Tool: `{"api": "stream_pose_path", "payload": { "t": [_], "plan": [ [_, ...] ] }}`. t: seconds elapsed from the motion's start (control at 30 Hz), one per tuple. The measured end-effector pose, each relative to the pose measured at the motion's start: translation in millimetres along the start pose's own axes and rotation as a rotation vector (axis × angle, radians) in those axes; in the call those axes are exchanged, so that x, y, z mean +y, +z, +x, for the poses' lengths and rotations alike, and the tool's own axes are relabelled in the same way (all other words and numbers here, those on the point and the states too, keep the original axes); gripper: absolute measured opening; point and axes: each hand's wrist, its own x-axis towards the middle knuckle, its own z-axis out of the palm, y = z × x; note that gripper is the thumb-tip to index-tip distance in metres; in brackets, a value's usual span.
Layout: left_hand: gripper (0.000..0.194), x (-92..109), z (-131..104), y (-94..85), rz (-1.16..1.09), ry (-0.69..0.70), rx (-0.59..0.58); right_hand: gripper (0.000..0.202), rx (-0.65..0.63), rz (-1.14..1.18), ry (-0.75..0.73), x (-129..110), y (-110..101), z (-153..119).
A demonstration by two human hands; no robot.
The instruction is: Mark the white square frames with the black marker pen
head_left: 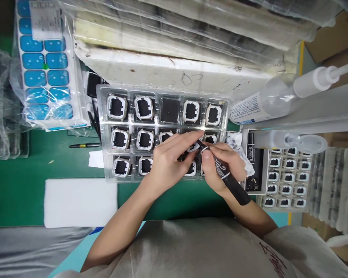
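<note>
My right hand point(219, 162) grips a black marker pen point(232, 185), its tip pointing up and left. The tip meets a small white-edged frame point(193, 146), shaped like a watch case, pinched between the thumb and fingers of my left hand point(169, 158). Most of that frame is hidden by my fingers. Beneath both hands lies a clear plastic tray point(103, 133) with rows of compartments. Similar square frames point(116, 107) with dark centres sit in most of them. The compartment point(169, 111) at the middle of the far row shows only a dark square.
A clear pump bottle point(261, 102) leans in from the right. Nearby are crumpled tissue point(239, 150), a box point(256, 166) holding another marker, and a second tray point(287, 177). Left are a black pen point(84, 145), a white cloth point(80, 202) and blue stickers point(36, 78). Stacked trays point(174, 31) stand behind.
</note>
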Motion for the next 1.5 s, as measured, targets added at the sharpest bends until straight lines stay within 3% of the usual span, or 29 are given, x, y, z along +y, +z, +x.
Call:
{"api": "stream_pose_path", "payload": {
  "t": [0.57, 1.07, 1.33, 1.5],
  "plan": [
    [0.046, -1, 0, 0.9, 0.01, 0.011, 0.003, 0.021, 0.043, -0.04, 0.042, 1, 2, -3],
    [0.041, 2, 0, -1.9, -0.003, -0.042, -0.029, 0.022, -0.012, -0.061, 0.034, -2, -1, 2],
    [0.051, 0, 1, -10.9, -0.072, -0.175, -0.08, 0.015, -0.008, 0.11, 0.106, 0, -3, -4],
    [0.054, -3, 1, -12.6, -0.154, -0.224, -0.084, 0.019, -0.01, 0.121, 0.05, 0, -5, -1]
  ]
}}
